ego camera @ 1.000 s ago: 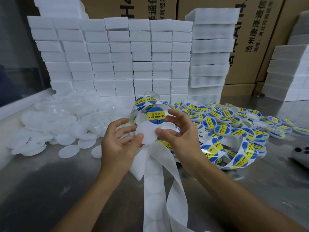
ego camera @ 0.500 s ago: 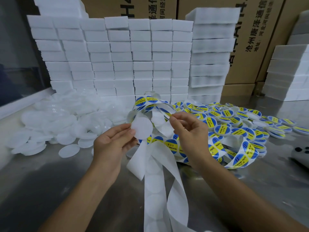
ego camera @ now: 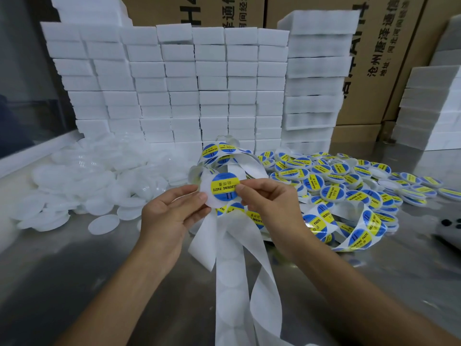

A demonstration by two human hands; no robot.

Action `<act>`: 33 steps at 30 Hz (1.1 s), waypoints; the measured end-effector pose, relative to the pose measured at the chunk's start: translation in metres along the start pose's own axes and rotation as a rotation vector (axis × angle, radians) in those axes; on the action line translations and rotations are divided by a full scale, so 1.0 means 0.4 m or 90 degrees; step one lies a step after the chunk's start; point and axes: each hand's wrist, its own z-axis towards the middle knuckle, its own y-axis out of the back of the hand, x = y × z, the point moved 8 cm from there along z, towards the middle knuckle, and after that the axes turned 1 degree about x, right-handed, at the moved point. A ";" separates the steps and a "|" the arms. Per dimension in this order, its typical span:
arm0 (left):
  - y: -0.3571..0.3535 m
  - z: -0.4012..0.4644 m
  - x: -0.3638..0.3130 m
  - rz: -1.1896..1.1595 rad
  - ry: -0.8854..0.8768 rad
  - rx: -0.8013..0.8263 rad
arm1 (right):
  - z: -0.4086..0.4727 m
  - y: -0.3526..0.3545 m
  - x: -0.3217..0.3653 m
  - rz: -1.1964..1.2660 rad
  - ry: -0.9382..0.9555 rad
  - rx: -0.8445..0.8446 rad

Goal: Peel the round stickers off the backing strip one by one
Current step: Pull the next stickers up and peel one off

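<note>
A round blue-and-yellow sticker [ego camera: 224, 186] lies on a white plastic lid [ego camera: 208, 196] held up in front of me. My left hand [ego camera: 172, 216] grips the lid by its left edge, thumb on top. My right hand [ego camera: 269, 206] pinches the sticker's right edge between thumb and forefinger. The white backing strip [ego camera: 237, 270] hangs down below both hands in loose loops, its lower lengths bare. More stickers sit on the strip's coils [ego camera: 324, 221] behind and to the right.
A heap of blank white lids [ego camera: 99, 181] lies at the left. Labelled lids [ego camera: 349, 176] pile at the right. Stacked white foam blocks [ego camera: 174, 83] and cardboard boxes [ego camera: 374, 58] wall off the back. A dark device [ego camera: 451, 228] sits at the right edge of the metal table [ego camera: 74, 270].
My right hand has pulled a sticker off the strip and brought it onto the white lid, which my left hand has kept holding.
</note>
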 end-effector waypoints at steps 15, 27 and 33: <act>-0.006 -0.004 0.003 0.023 0.002 0.025 | -0.012 -0.014 0.005 -0.031 0.016 0.018; -0.018 -0.014 -0.022 0.099 -0.065 0.043 | -0.002 -0.011 -0.009 -0.059 0.013 0.027; -0.034 -0.024 -0.045 0.229 -0.162 0.055 | 0.005 -0.004 -0.023 -0.089 -0.012 0.037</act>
